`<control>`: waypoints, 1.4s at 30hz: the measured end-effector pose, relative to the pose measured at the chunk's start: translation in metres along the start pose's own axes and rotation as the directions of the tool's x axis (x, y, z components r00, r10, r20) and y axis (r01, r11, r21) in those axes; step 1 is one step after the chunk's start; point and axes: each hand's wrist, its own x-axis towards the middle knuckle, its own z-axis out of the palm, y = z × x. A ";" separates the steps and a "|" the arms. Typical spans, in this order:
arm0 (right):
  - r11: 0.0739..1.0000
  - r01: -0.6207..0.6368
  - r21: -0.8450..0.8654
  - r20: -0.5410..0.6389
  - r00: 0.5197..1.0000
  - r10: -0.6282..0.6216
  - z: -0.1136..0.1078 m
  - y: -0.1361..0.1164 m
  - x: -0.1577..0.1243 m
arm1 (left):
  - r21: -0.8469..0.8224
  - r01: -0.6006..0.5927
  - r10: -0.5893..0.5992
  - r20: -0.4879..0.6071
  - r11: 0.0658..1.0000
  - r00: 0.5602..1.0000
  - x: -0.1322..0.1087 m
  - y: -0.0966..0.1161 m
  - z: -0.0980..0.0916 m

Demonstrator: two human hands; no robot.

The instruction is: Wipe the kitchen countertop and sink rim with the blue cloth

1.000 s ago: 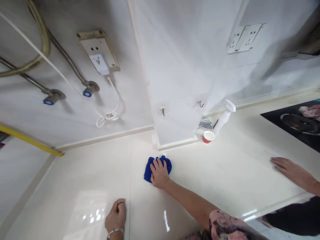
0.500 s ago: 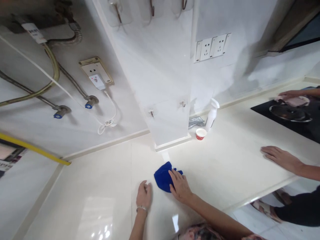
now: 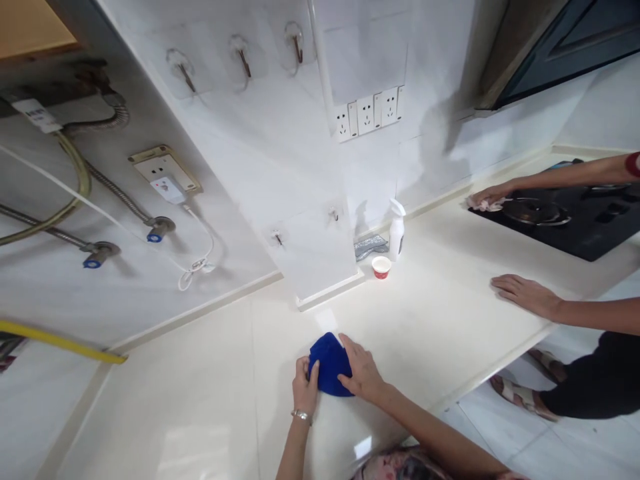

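Note:
A blue cloth (image 3: pixel 329 363) lies bunched on the cream countertop (image 3: pixel 210 400) just in front of me. My left hand (image 3: pixel 305 388) grips its left edge with curled fingers. My right hand (image 3: pixel 364 375) presses on its right side, fingers bent over the cloth. Both hands touch the cloth at once. A bracelet shows on my left wrist.
A white spray bottle (image 3: pixel 397 230), a red-and-white paper cup (image 3: pixel 381 267) and a grey cloth (image 3: pixel 370 247) stand by the white pillar. Another person at the right rests a hand (image 3: pixel 523 295) on the counter and wipes a black hob (image 3: pixel 565 220) with a pink cloth. Pipes, valves and sockets line the wall.
My right hand drew the blue cloth back toward me from the pillar's base. My left hand moved across the counter and took hold of the cloth's left edge. The view tilted up.

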 end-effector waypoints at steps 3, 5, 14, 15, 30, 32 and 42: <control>0.983 0.182 -0.003 0.066 0.981 -0.181 -0.026 -0.019 0.010 | -0.049 -0.025 0.024 -0.011 0.999 1.000 -0.009 0.007 -0.009; 0.946 0.323 0.020 0.104 0.941 -0.323 -0.040 -0.031 0.022 | -0.066 -0.057 0.058 0.008 0.996 0.998 -0.014 0.013 -0.016; 0.877 0.471 -0.094 0.229 0.867 -0.442 -0.062 -0.072 0.041 | -0.316 -0.059 0.037 -0.074 0.947 0.997 -0.034 0.017 -0.039; 0.868 0.487 -0.098 0.189 0.865 -0.464 -0.063 -0.076 0.038 | -0.379 -0.065 0.030 -0.098 0.923 0.995 -0.038 0.014 -0.040; 0.936 0.093 0.339 -0.319 0.947 0.021 -0.087 -0.037 0.019 | -0.313 0.085 -0.011 0.232 0.946 0.973 -0.024 0.034 -0.056; 0.966 0.012 0.257 -0.315 0.946 0.072 -0.074 -0.017 0.020 | -0.271 0.094 -0.023 0.255 0.958 0.967 -0.010 0.031 -0.060; 0.992 0.112 0.050 -0.317 0.944 -0.091 -0.042 0.064 0.012 | -0.011 -0.147 0.147 0.061 0.989 0.987 0.008 -0.021 -0.030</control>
